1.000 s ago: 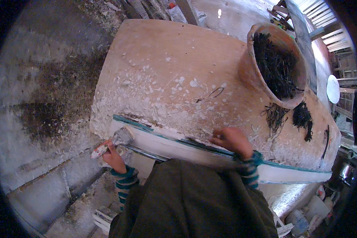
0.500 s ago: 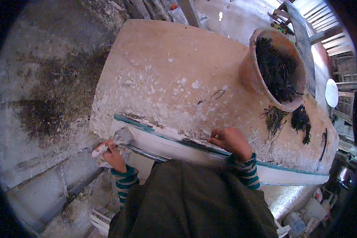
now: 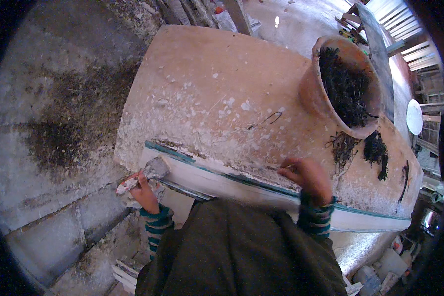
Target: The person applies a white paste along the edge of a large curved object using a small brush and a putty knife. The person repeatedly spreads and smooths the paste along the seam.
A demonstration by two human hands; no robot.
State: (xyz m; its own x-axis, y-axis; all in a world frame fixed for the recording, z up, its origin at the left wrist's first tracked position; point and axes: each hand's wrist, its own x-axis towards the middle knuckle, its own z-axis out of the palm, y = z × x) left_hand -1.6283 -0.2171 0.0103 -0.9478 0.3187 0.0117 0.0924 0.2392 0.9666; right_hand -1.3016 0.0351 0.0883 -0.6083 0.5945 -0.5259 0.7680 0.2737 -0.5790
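Observation:
My left hand (image 3: pixel 144 195) is closed round the plaster-crusted, orange-and-white handle of a scraper. The scraper's broad grey blade (image 3: pixel 156 168) rests at the left end of a long white strip (image 3: pixel 209 180) with teal edges, which lies along the table's near edge. Above the strip's middle hovers my right hand (image 3: pixel 311 180), slightly blurred, its fingers curled in toward the thumb. Whatever it may pinch does not show. Dark fibre strands (image 3: pixel 237 176) lie along the strip's far teal edge, left of that hand.
The pinkish-tan table (image 3: pixel 217 64) is spattered with white plaster. A clay-coloured bowl (image 3: pixel 308 93) of dark fibres stands tilted at the right; dark fibre bundles (image 3: pixel 376 153) lie before it. A small looped strand (image 3: pixel 266 120) sits mid-table. Left is a stained wall (image 3: pixel 59 98).
My right hand has lifted off the teal edge and moved right, away from the dark strands. My left hand with the scraper has stayed nearly in place.

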